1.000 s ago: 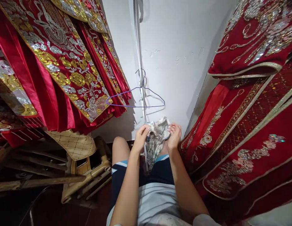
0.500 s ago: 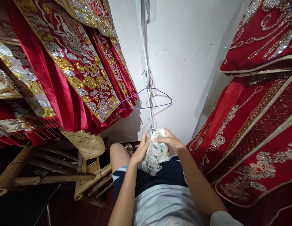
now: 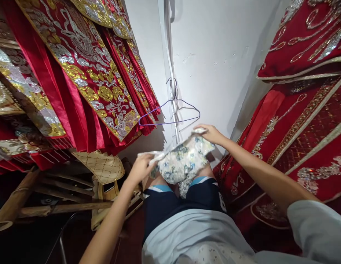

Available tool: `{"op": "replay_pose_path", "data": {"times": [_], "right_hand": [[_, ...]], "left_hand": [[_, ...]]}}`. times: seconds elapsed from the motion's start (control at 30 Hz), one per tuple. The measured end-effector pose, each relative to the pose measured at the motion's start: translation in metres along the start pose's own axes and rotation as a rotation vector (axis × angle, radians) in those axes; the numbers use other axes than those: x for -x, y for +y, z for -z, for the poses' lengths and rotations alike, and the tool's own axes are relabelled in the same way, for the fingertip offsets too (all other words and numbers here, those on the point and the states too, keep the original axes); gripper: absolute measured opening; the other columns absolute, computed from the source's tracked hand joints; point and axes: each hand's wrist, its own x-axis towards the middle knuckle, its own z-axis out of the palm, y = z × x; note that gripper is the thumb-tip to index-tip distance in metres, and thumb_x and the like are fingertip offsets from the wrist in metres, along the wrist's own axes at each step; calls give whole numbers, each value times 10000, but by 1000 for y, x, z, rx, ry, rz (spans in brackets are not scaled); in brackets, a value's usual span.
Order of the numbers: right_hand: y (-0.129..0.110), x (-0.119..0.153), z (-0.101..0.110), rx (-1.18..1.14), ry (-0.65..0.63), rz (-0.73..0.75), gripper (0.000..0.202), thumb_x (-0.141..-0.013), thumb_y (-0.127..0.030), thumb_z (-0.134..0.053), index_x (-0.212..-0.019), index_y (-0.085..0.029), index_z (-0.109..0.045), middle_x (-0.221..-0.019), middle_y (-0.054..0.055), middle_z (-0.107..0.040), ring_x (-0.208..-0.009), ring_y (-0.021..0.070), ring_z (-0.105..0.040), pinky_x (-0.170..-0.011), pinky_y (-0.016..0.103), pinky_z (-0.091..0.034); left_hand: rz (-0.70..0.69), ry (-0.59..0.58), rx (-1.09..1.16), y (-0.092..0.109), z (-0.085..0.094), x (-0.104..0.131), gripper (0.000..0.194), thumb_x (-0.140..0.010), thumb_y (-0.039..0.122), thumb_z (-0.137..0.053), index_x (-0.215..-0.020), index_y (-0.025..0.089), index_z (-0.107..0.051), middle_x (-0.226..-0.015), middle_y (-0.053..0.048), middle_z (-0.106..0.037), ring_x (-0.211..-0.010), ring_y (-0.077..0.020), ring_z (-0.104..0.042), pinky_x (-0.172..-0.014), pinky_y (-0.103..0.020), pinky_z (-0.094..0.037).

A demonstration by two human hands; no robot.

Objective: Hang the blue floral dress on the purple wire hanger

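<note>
A white floral garment (image 3: 184, 161) with green and blue print is stretched open between my two hands, above my thighs. My left hand (image 3: 140, 168) is closed on its left edge, and my right hand (image 3: 213, 134) grips the opposite upper edge. The cloth sags in folds between them, its lower part hanging toward my lap. Which kind of garment it is, I cannot tell. Just beyond it, a purple wire hanger (image 3: 170, 123) with nothing on it hangs from a white cable (image 3: 168, 44) along the wall.
Red embroidered costumes (image 3: 99, 88) with gold and silver sequins hang on the left. More red beaded garments (image 3: 272, 139) line the right side. At lower left stands a bamboo chair (image 3: 63, 209). A white wall (image 3: 214, 47) faces me.
My hands have moved apart, left hand to the left, right hand up and to the right. The bunched floral garment is now spread between them.
</note>
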Motion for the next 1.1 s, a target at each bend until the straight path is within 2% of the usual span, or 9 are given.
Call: {"op": "replay_pose_path", "data": {"times": [0.17, 0.3, 0.43, 0.53, 0.67, 0.8, 0.87, 0.97, 1.1], "right_hand": [[5, -61, -33, -226, 256, -229, 359, -815, -373, -535, -1033, -160, -724, -1149, 96, -733, -1082, 261, -646, -997, 386, -478], [8, -86, -54, -220, 259, -391, 366, -838, -479, -520, -893, -164, -698, -978, 102, -750, -974, 283, -656, -934, 414, -499], [12, -75, -52, -176, 299, -441, 254, -708, -434, -650, -707, -181, -627, -788, 91, -716, -870, 295, -647, -867, 417, -499], [9, -56, -50, -165, 342, -434, 270, -689, -443, -665, -749, -183, -630, -765, 78, -704, -848, 286, -642, -818, 397, -511], [-2, -34, -59, -148, 396, -432, 340, -727, -493, -664, -869, -184, -650, -802, 73, -712, -835, 276, -651, -783, 381, -530], [-13, -23, -58, -155, 443, -379, 359, -791, -491, -635, -960, -175, -661, -908, 92, -725, -891, 278, -664, -831, 386, -540], [-15, -22, -45, -107, 535, -259, 370, -797, -406, -634, -1086, -177, -654, -1097, 106, -718, -1035, 276, -652, -938, 383, -513], [-11, -24, -10, 29, 765, -155, 524, -741, -303, -658, -1252, -202, -607, -1365, 106, -618, -1268, 268, -554, -1091, 390, -414], [-7, -31, 39, -5, 612, -244, 326, -672, -388, -711, -911, -168, -725, -985, 100, -753, -1022, 301, -670, -941, 425, -510]], "left_hand": [[-29, 145, -169, 2, 82, -58, 497, -962, 484, -403, -667, 170, -650, -1006, -145, -692, -1006, -306, -608, -953, -468, -460], [1, 225, -178, 5, 114, -85, 477, -960, 456, -394, -593, 190, -545, -877, -116, -643, -913, -275, -596, -894, -434, -474], [-77, 313, -167, 19, 123, -99, 401, -950, 394, -434, -620, 191, -537, -1008, -129, -652, -1070, -297, -580, -972, -449, -448], [-136, 357, -183, 33, 125, -119, 335, -945, 368, -461, -680, 191, -566, -1057, -122, -665, -1122, -297, -575, -1014, -453, -427], [-118, 256, -277, 48, 124, -159, 302, -954, 392, -461, -769, 187, -584, -950, -121, -651, -948, -298, -615, -872, -431, -474], [-133, 238, -183, 40, 117, -190, 241, -944, 384, -490, -1039, 194, -603, -1032, -104, -669, -857, -263, -637, -766, -366, -485], [-168, 249, -43, 26, 115, -197, 324, -933, 379, -513, -1198, 204, -574, -992, -79, -699, -848, -247, -653, -768, -338, -486], [-196, 207, 76, 10, 116, -202, 340, -932, 412, -504, -1154, 196, -642, -914, -66, -733, -828, -240, -669, -769, -318, -485], [-178, 176, 119, 5, 124, -205, 337, -947, 438, -481, -982, 193, -709, -852, -44, -741, -779, -223, -663, -701, -291, -460]]}}
